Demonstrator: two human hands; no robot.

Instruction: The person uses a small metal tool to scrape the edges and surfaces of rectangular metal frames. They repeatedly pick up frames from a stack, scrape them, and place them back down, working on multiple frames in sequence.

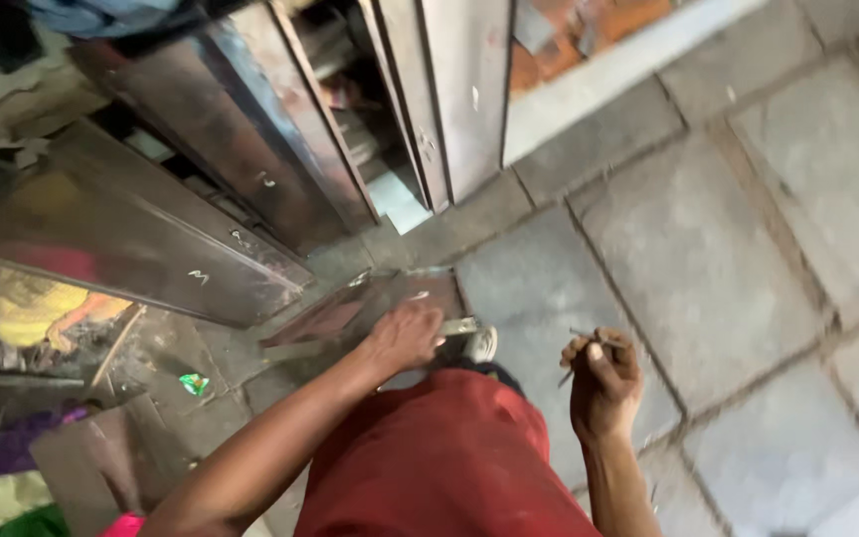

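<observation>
My left hand [405, 335] reaches down to the floor and grips a flat pale metal piece [457, 326] beside a rusty brown metal sheet [350, 310]. My right hand [603, 383] is raised over the stone floor, its fingers closed around a thin dark rod-like tool [585, 348] that sticks out to both sides. My knee in red cloth [449, 457] fills the lower middle, and a shoe toe [481, 345] shows just past it, close to the left hand.
Large metal sheets and door panels [151, 239] lean at the left and top. Grey stone paving [728, 249] covers the right. Scraps, cloth and a green wrapper [193, 383] lie at the lower left.
</observation>
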